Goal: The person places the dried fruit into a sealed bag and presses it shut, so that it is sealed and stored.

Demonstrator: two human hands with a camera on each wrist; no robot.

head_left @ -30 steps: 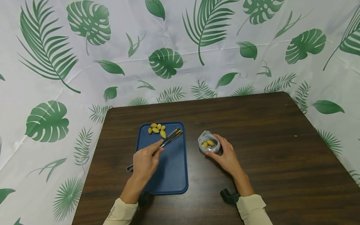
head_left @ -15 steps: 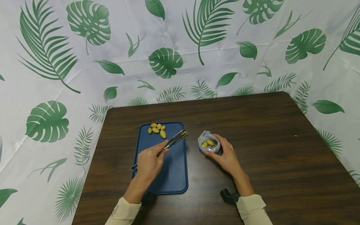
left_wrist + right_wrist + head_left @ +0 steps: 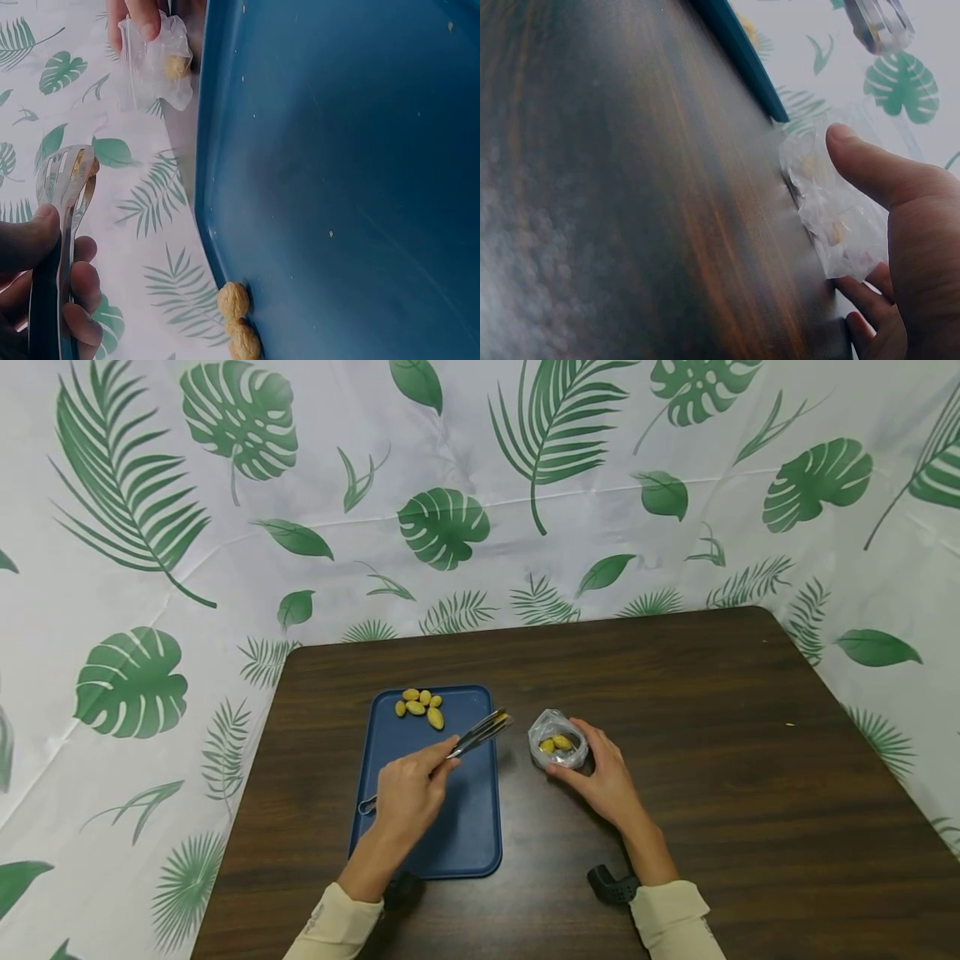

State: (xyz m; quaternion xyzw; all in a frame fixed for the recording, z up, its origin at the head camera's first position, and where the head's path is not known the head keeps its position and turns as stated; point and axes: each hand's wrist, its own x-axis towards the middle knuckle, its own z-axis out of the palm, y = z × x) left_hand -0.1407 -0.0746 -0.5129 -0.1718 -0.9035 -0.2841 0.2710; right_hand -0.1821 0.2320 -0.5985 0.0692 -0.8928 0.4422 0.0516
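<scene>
My left hand (image 3: 408,793) grips metal tongs (image 3: 69,184) with slotted ends, pinched around a yellowish-brown, nut-like piece (image 3: 91,166). The tongs' tips reach past the right edge of a blue tray (image 3: 468,827), a short way left of a clear plastic bag (image 3: 538,731). With thumb and fingers around its side, my right hand (image 3: 606,777) holds the bag upright on the table, mouth open. Inside lie a few similar yellow pieces (image 3: 561,742). Several more pieces (image 3: 415,707) sit at the tray's far left corner.
The dark wooden table (image 3: 675,718) carries the tray and bag. Behind it hangs a white cloth (image 3: 337,560) printed with green leaves. Small crumbs (image 3: 331,234) dot the tray. A light speck (image 3: 789,724) lies at the table's right.
My left hand has moved right with the tongs, from over the tray to past its right edge, nearer the bag. My right hand and the bag have stayed in place.
</scene>
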